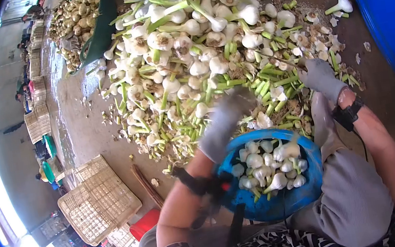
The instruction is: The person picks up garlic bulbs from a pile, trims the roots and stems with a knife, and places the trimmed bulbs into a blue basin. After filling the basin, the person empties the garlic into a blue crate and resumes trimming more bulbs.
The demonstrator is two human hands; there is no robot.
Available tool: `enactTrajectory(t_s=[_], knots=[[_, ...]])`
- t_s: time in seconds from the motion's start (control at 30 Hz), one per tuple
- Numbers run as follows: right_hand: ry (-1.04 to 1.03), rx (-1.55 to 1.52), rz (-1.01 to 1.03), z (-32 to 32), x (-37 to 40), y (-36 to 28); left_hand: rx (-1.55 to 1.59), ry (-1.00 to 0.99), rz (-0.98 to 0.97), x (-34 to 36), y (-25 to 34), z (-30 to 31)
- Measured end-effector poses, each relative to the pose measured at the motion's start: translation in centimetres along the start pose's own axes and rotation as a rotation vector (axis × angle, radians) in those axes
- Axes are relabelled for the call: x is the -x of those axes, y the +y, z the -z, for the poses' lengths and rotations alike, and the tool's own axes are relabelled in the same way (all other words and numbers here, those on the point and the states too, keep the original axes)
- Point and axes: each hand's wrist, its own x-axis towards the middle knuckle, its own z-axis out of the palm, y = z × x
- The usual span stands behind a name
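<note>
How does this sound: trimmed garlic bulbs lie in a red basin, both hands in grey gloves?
Wrong colour: the head view shows the basin is blue, not red. The trimmed garlic bulbs do lie in it, and the left hand and right hand are both grey-gloved.

Left hand gloved, blurred, stretched forward; right hand gloved, extended farther out.

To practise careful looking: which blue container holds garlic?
The small round bowl at the bottom centre, filled with white bulbs; the big tub at the right edge shows only its bare wall.
</note>
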Motion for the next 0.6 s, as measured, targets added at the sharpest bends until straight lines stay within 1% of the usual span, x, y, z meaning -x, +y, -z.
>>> enactTrajectory(t_s=[0.03,0.07,0.1,0.13,0.17,0.2,0.23,0.27,0.33,0.37,0.4,0.43,0.47,0.5,0.53,0.57,0.6], knots=[[-0.042,0.009,-0.040,-0.2,-0.1,-0.2,0.111,0.234,0.015,-1.7,-0.6,2.9],[-0.082,0.017,-0.077,-0.4,-0.4,-0.5,0.293,0.434,-0.040,-3.8,-1.0,6.6],[0.024,0.017,-0.069,-1.4,-0.2,-0.6,0.355,0.496,-0.111,-6.2,-1.4,9.7],[0.015,-0.004,-0.025,-1.6,-0.2,-0.8,0.288,0.507,-0.149,-8.6,-1.6,11.9],[0.002,-0.023,0.018,-1.7,-0.3,-1.0,-0.209,0.525,-0.121,-10.3,-0.7,12.6],[-0.010,-0.041,0.058,-1.5,-0.4,-1.1,0.242,0.535,0.021,-11.6,-0.1,12.7],[-0.039,-0.028,0.025,-1.2,-0.4,-1.3,0.704,0.627,0.144,-12.9,0.5,12.8],[-0.020,-0.040,0.017,-1.1,-0.3,-1.2,0.854,0.698,0.170,-12.6,1.0,12.1],[0.005,-0.064,0.001,-1.0,-0.2,-0.7,0.748,0.577,0.077,-11.8,-1.8,11.6],[-0.010,-0.075,-0.010,-1.1,0.1,-0.7,0.128,0.484,-0.119,-9.7,-2.7,10.1],[-0.024,-0.086,-0.021,-0.9,0.3,-0.8,-0.468,0.545,-0.335,-7.7,-3.6,8.6],[-0.031,-0.096,-0.031,-0.6,0.2,-1.0,0.261,0.264,-0.394,-6.1,-4.5,7.1],[-0.027,-0.134,0.038,-0.4,0.3,-1.5,0.652,0.119,-0.264,-5.4,-4.6,5.8],[-0.023,-0.173,0.108,-0.3,0.4,-2.2,1.044,0.036,-0.096,-4.6,-4.1,4.5],[-0.018,-0.212,0.180,-0.1,0.5,-3.1,1.087,0.119,0.220,-4.1,-3.4,3.2],[0.003,-0.250,0.241,0.2,0.6,-4.2,0.983,0.078,0.124,-3.1,-2.6,1.6],[0.021,-0.290,0.303,0.4,0.9,-5.5,0.760,0.082,0.060,-2.6,-2.2,0.6]])
